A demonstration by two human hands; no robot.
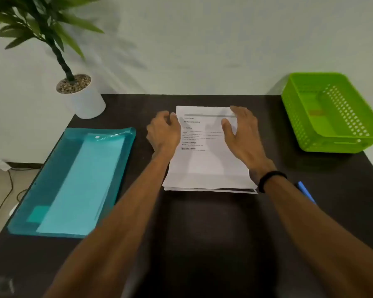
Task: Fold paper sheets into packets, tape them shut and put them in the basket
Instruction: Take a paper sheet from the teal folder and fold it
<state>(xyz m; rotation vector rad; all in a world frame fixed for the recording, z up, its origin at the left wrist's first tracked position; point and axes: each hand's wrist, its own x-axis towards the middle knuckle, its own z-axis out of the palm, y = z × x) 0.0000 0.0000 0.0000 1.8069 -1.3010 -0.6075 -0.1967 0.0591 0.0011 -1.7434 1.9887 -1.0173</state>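
A stack of white printed paper sheets [205, 162] lies in the middle of the dark table [202, 233]. My left hand [163, 134] is at the stack's upper left edge with its fingers curled; the fingertips are hidden, and the thumb touches the paper's corner. My right hand [243, 134] rests on the upper right part of the top sheet with straight fingers reaching the far edge and the thumb spread. The green perforated basket [306, 134] stands at the back right of the table and looks to hold nothing.
A teal translucent tray [52, 168] holding a light blue sheet lies at the left. A potted plant in a white pot [86, 104] stands at the back left corner. A blue pen [306, 192] lies beside my right wrist. Cables run across the floor at the left.
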